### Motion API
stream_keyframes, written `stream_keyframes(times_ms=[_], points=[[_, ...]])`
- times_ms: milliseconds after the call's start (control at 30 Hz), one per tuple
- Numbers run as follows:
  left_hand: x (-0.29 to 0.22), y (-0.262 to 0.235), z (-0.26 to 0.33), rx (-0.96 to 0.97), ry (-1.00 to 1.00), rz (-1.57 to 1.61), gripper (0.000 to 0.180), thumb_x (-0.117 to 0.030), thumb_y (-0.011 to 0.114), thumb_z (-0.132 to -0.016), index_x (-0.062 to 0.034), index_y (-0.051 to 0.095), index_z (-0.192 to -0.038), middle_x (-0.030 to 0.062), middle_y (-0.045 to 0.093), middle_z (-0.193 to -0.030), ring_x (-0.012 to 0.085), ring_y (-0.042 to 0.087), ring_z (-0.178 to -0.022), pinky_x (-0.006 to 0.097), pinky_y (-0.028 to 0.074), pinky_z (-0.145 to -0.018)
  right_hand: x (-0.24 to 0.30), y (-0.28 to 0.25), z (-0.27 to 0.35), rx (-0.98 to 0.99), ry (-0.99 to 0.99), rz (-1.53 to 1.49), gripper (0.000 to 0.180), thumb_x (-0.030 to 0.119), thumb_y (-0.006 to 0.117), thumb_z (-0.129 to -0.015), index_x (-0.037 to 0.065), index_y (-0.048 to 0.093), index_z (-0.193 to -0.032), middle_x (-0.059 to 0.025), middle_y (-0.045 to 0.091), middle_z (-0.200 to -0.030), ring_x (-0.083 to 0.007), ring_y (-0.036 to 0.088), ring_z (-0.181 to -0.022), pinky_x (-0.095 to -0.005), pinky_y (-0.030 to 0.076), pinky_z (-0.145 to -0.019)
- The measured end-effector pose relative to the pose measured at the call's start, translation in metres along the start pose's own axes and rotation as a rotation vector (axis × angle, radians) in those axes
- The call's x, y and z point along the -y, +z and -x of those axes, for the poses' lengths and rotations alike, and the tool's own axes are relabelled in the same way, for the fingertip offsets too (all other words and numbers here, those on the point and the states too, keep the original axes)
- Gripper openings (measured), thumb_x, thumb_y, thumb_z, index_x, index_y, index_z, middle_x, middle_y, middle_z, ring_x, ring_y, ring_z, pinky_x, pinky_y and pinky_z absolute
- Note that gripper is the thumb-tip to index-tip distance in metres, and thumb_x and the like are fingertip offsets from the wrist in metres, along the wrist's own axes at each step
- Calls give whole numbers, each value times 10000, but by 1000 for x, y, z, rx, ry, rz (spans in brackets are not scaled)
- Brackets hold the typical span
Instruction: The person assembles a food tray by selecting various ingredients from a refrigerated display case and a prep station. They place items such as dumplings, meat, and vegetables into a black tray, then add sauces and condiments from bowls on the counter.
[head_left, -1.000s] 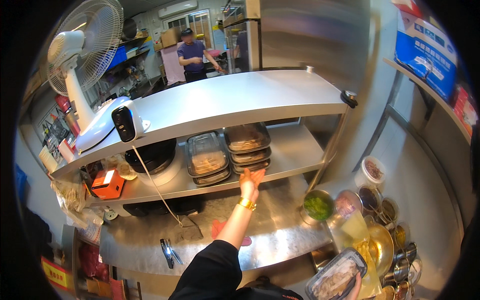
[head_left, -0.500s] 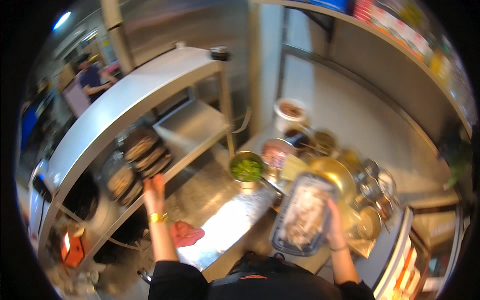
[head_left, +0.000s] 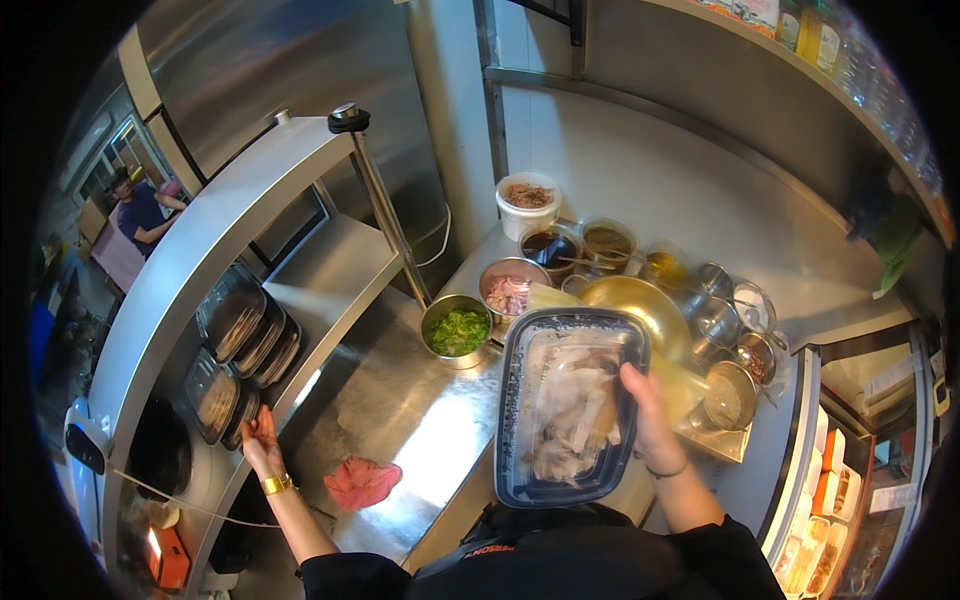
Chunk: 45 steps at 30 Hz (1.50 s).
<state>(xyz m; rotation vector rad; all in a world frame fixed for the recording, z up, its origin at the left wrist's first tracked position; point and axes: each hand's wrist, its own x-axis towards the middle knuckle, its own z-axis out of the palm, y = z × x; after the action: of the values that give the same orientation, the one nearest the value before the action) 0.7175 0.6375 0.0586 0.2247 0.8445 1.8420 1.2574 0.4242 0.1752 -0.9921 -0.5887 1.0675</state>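
Note:
My right hand [head_left: 655, 420] grips the right side of a black plastic food container [head_left: 508, 420], tilted toward me. Through its clear, fogged lid show pale pieces that look like meat. My left hand [head_left: 262, 445] reaches to the steel shelf unit, fingers stretched upward at the front edge of a short stack of lidded black containers [head_left: 213, 400]. Whether the fingertips touch that stack is hard to tell. Behind it stands another stack of similar containers [head_left: 235, 315]. A crumpled red cloth [head_left: 362, 484] lies on the steel counter [head_left: 350, 410] to the right of my left forearm.
Beyond the held container stand a pot of chopped greens [head_left: 457, 332], a bowl of pink slices [head_left: 508, 290], a white tub [head_left: 527, 205], a large golden bowl [head_left: 640, 305] and several small seasoning bowls. An open cooler [head_left: 820, 500] is at right. Another person [head_left: 145, 215] stands far left.
My left hand has moved left and down to the lower stack of containers. The held container has come up and a little left, more upright in view. The whole view has turned.

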Motion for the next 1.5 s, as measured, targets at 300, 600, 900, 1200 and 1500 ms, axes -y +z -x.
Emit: stream_keyframes(times_ms=[300,600,900,1200,1500], points=[[-5,4,21,0,159,-220,267,-245,415,-900,1,437,-798,275,560,-944,325,604,-838,372,521,-734,-3,-10,7,-64,-20,-122,360,245,516,-838,-8,480,-1091,-91,563,-1003,-171,556,-879,-295,439,-794],[55,71,127,331,9,-538,358,-321,380,-905,13,505,-944,153,584,-950,198,585,-835,297,490,-761,-35,9,-2,73,185,-74,359,255,490,-856,-13,461,-1094,-105,547,-1032,-178,543,-912,-291,430,-804],[125,155,260,1126,-181,-555,580,-413,307,-914,-18,217,-1329,117,292,-1332,187,244,-1247,306,201,-1005,-32,46,-11,91,70,136,347,204,533,-841,0,469,-1114,-51,533,-1046,-121,493,-934,-245,375,-834],[114,181,284,1158,30,-662,548,-328,311,-927,31,195,-1324,133,310,-1329,198,282,-1226,294,195,-1002,24,69,-11,168,-110,126,370,230,497,-860,2,437,-1146,-66,516,-1082,-132,474,-972,-249,358,-862],[107,194,291,1030,84,-533,517,-316,302,-930,38,246,-1303,117,354,-1297,178,323,-1192,287,221,-991,35,65,-4,325,-110,106,514,310,389,-884,-8,302,-1279,-101,391,-1250,-167,352,-1153,-273,249,-969]])
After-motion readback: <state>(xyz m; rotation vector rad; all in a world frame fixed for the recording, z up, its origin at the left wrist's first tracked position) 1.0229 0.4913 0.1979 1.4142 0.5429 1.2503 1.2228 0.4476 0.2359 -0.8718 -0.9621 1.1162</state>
